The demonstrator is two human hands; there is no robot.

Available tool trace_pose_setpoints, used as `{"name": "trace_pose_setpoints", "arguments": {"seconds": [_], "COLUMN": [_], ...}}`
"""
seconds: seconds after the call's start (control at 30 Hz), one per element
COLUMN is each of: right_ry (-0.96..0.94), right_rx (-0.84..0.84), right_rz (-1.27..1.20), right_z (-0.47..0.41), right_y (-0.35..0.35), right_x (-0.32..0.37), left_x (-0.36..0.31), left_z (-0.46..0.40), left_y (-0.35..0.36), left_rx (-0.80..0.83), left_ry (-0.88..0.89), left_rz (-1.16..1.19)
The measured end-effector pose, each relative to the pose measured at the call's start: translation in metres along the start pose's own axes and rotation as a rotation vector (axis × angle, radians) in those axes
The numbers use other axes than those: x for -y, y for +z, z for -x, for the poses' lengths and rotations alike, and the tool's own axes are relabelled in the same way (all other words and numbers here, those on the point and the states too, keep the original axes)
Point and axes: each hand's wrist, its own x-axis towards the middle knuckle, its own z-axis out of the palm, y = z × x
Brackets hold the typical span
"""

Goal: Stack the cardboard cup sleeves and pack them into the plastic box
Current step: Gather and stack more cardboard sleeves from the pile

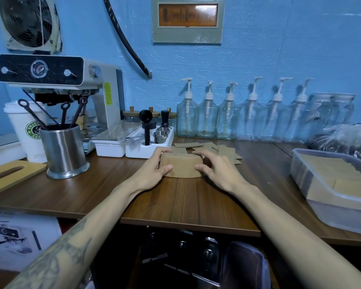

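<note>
A stack of brown cardboard cup sleeves [182,165] stands on its edge on the wooden counter, in the middle. My left hand [154,166] grips its left end, thumb in front and fingers curled over the top. My right hand [214,166] holds the right end the same way. Several loose flat sleeves [217,150] lie scattered just behind the stack. The clear plastic box [321,184] sits at the right edge of the counter with rows of sleeves packed inside.
A steel utensil pot [65,151] and a paper cup [26,130] stand at left before the espresso machine [75,86]. White trays [133,144] sit behind the stack. Pump bottles [227,119] line the wall. A wooden board [10,174] lies at far left.
</note>
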Motion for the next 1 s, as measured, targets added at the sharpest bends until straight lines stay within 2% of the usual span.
{"name": "trace_pose_setpoints", "arguments": {"seconds": [0.1, 0.17, 0.27, 0.37, 0.5, 0.6, 0.73, 0.9, 1.0], "right_ry": [0.078, 0.160, 0.240, 0.241, 0.283, 0.252, 0.222, 0.132, 0.139], "right_rx": [-0.023, -0.025, 0.125, 0.227, 0.305, 0.289, 0.221, 0.034, 0.053], "right_rz": [-0.026, 0.086, 0.349, 0.496, 0.430, 0.349, 0.283, 0.207, 0.214], "right_z": [-0.006, -0.014, -0.022, -0.024, -0.021, -0.013, -0.004, 0.000, -0.007], "right_y": [-0.009, -0.016, -0.022, -0.023, -0.020, -0.020, -0.022, -0.024, -0.027], "right_x": [-0.015, -0.030, -0.046, -0.052, -0.056, -0.052, -0.043, -0.037, -0.043], "left_x": [0.001, 0.005, 0.009, 0.008, 0.008, 0.007, 0.005, 0.004, 0.004], "left_z": [-0.002, -0.004, -0.006, -0.006, -0.005, -0.004, -0.003, -0.002, -0.002], "left_y": [0.000, -0.002, -0.003, -0.003, -0.003, -0.003, -0.003, -0.003, -0.004], "left_rx": [-0.020, -0.049, -0.060, -0.055, -0.054, -0.058, -0.062, -0.068, -0.066], "left_ry": [-0.009, -0.023, -0.048, -0.053, -0.063, -0.061, -0.059, -0.064, -0.063], "left_rz": [-0.009, -0.039, -0.058, -0.063, -0.073, -0.081, -0.082, -0.081, -0.075]}}
